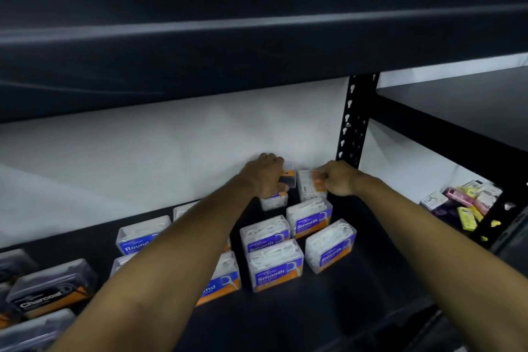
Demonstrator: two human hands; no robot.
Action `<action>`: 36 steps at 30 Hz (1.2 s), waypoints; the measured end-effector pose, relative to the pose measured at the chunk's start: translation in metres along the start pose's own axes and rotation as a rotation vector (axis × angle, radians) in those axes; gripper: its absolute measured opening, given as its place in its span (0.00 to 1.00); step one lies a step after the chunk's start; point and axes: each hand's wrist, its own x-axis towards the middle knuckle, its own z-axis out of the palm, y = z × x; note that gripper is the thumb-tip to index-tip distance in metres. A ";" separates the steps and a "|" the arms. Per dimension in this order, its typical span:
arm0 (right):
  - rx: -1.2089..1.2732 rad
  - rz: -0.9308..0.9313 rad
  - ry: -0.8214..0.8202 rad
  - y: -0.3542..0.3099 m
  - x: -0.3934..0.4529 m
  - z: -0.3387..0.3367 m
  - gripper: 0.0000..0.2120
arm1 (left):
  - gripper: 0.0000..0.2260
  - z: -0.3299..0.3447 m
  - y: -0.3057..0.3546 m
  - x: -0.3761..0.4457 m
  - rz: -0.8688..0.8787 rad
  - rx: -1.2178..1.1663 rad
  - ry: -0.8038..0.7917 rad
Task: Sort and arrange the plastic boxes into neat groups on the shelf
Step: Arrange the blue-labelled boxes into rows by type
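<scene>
Forearms reach deep: left hand point(267, 173) clamps a dark-filled clear plastic box point(287, 178), right hand point(337, 178) pinches a white-filled clear box point(310, 184); seat both squarely against the wall.

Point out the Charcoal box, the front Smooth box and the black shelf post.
Charcoal box point(51, 290): head view, on its dark front label.
Front Smooth box point(275, 267): head view, on its clear lid above the blue label.
Black shelf post point(355, 120): head view, on its perforated face.

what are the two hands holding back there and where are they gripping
Left hand grips a dark box over its top, stacked on a clear box. Right hand pinches a white box at its right upper edge.
</scene>
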 end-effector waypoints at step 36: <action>-0.137 -0.064 0.031 -0.098 0.045 0.052 0.34 | 0.39 -0.029 -0.073 -0.115 -0.440 -0.529 0.334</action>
